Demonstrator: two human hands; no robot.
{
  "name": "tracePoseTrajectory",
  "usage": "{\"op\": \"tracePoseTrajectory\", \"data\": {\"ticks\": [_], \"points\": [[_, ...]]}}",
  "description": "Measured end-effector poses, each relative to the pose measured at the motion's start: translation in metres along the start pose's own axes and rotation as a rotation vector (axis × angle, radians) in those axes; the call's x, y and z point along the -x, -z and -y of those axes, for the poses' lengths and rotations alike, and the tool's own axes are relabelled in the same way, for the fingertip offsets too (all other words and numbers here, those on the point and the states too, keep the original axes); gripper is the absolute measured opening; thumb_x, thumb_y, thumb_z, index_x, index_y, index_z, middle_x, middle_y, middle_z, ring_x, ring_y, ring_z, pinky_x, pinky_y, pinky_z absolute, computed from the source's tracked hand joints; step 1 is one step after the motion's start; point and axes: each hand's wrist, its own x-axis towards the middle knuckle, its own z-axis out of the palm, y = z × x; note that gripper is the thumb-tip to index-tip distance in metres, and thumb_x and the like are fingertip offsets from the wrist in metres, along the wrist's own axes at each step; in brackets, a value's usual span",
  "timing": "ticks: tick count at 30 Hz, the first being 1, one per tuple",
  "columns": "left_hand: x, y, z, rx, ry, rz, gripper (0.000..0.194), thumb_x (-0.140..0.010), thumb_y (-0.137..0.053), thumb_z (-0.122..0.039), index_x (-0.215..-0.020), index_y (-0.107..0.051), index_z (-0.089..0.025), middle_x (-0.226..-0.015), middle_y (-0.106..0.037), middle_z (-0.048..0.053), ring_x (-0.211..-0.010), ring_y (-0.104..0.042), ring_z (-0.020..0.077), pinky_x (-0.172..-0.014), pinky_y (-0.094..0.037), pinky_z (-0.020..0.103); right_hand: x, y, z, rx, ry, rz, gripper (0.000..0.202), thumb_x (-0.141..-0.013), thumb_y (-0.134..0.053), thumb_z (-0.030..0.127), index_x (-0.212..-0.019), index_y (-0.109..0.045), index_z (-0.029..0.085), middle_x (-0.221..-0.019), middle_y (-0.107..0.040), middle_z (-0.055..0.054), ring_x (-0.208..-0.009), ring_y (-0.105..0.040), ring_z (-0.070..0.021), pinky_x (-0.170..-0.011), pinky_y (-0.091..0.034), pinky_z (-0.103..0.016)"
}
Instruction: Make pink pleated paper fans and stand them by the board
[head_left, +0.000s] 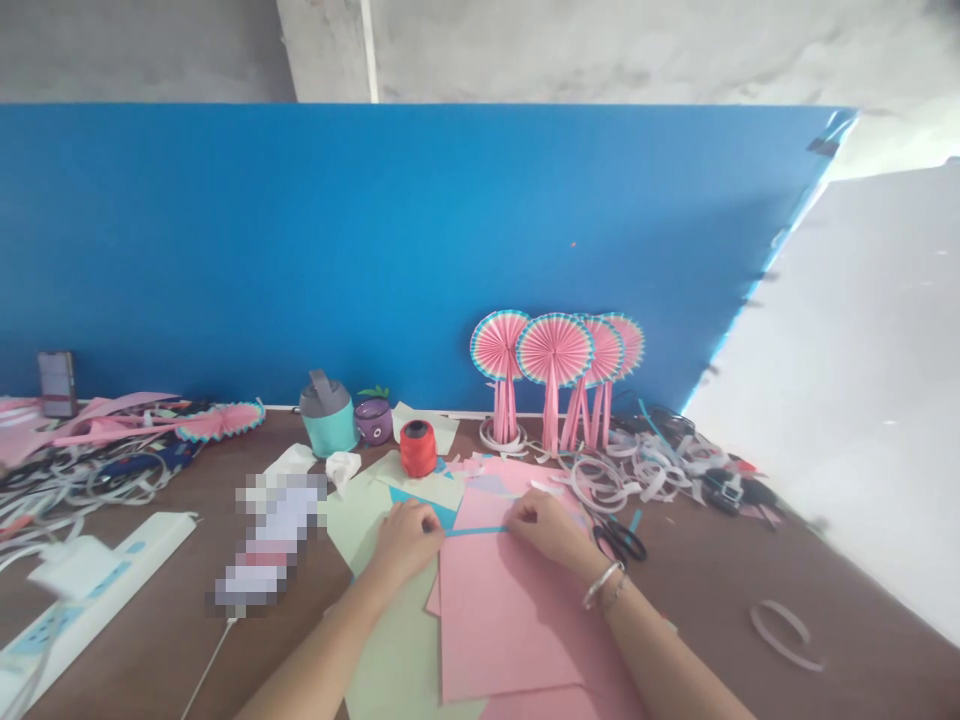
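Observation:
A pink paper sheet (502,620) lies in front of me, with a narrow blue paper strip (477,531) across its far edge. My left hand (409,540) is closed, thumb and fingertips pinched at the strip's left end. At the strip's right end, my right hand (551,528) is curled in a pinch too, its fingertips partly hidden. More pink paper (487,497) spreads beyond the strip. Pale green sheets (390,630) lie under and left of the pink one. Black scissors (621,540) rest just right of my right hand.
A red thread spool (418,449), a purple pot (373,422) and a teal container (328,415) stand behind. Several pink pleated fans (555,350) lean on the blue wall. Tangled white strips (645,465) lie right; a phone (270,550) and power strip (105,600) lie left.

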Motion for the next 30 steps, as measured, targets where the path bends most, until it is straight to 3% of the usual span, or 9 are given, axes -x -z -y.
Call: {"op": "tracePoseTrajectory", "data": {"ticks": [4, 30], "points": [[0.0001, -0.0008, 0.0001, -0.011, 0.001, -0.006, 0.015, -0.073, -0.051, -0.014, -0.065, -0.062, -0.021, -0.088, -0.066, 0.002, -0.096, -0.054, 0.0214, -0.084, -0.035, 0.033, -0.0006, 0.0003, -0.0028, -0.045, 0.047, 0.013, 0.020, -0.069, -0.050, 0.023, -0.050, -0.051, 0.019, -0.062, -0.060, -0.002, -0.068, -0.055, -0.0155, -0.064, -0.039, -0.024], [0.0023, -0.0021, -0.0026, -0.069, -0.015, -0.025, 0.015, -0.073, -0.049, -0.015, -0.066, -0.060, -0.021, -0.088, -0.065, 0.001, -0.095, -0.053, 0.0213, -0.082, -0.035, 0.033, -0.0007, 0.0002, -0.0022, -0.023, 0.015, 0.026, 0.014, -0.070, -0.055, 0.016, -0.058, -0.062, 0.018, -0.071, -0.067, -0.004, -0.075, -0.059, -0.0162, -0.069, -0.041, -0.023]]}}
